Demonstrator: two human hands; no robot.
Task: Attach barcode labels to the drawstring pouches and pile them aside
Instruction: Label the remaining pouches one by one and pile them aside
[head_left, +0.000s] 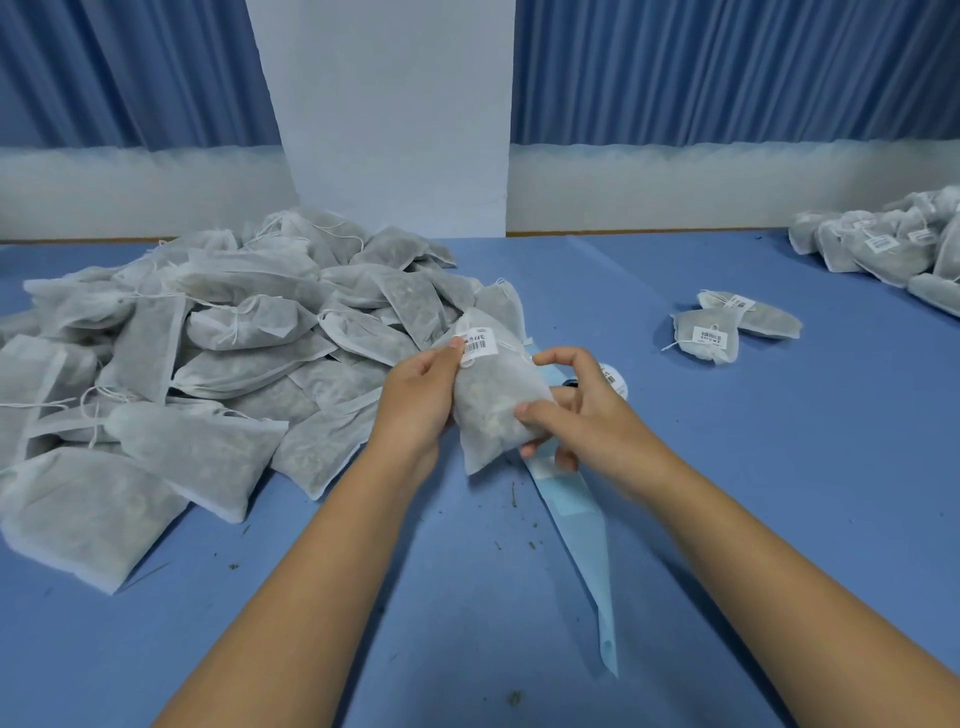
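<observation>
- The left hand (421, 395) grips one pouch (498, 400) from the left. Its thumb lies against the edge of the single barcode label (480, 340) near the pouch's top, and its fingers curl behind the pouch.
- The right hand (582, 415) holds the lower part of the same pouch, with the thumb on the front and the fingers underneath. The index finger is lifted and bent, clear of the cloth.
- Both forearms reach in from the near edge and meet over the middle of the blue table (779, 467).
- One pale blue backing strip (576, 519) runs from under the right hand toward the near edge.
- A label roll (615, 382) is partly hidden behind the right hand.
- To the left lies a big heap of unlabelled pouches (208, 353), too many to count.
- To the right, two labelled pouches (706, 338) lie touching each other.
- At the far right is a pile of labelled pouches (883, 249), cut off by the picture's edge.
- Dark crumbs are scattered on the table near the arms.
</observation>
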